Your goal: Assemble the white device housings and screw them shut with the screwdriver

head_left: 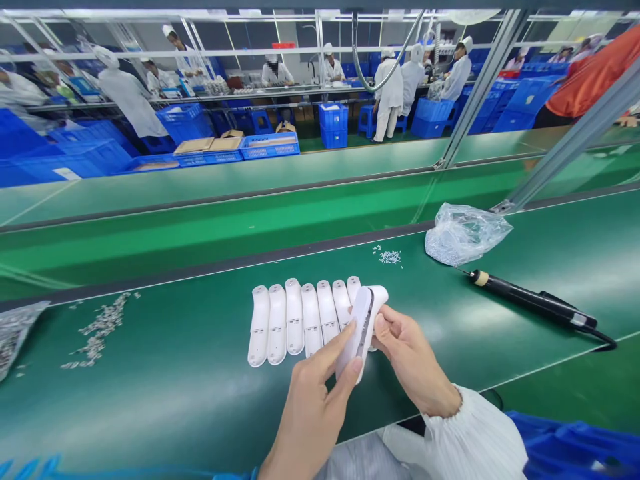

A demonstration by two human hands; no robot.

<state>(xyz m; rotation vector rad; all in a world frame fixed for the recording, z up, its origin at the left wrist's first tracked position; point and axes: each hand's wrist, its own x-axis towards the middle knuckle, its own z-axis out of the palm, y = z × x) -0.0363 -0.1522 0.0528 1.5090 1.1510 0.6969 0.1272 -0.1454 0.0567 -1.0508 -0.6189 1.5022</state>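
A white plastic device housing [371,327], long with a bent head and a dark slot along its side, is tilted above the green bench. Around its lower part my left hand [320,387] is closed, thumb and index finger pressed on it. My right hand [413,357] pinches the same housing near its head from the right. Just behind and to the left, several similar white housings [293,317] lie side by side in a row. The held housing partly hides the last of them.
Small metal parts [103,327] lie scattered at left beside a bag [17,333]. Tiny screws [390,257] form a pile behind the hands. At right are a clear plastic bag [463,233] and a black electric screwdriver [535,300] with its cord. Co-workers and blue crates [333,123] stand beyond.
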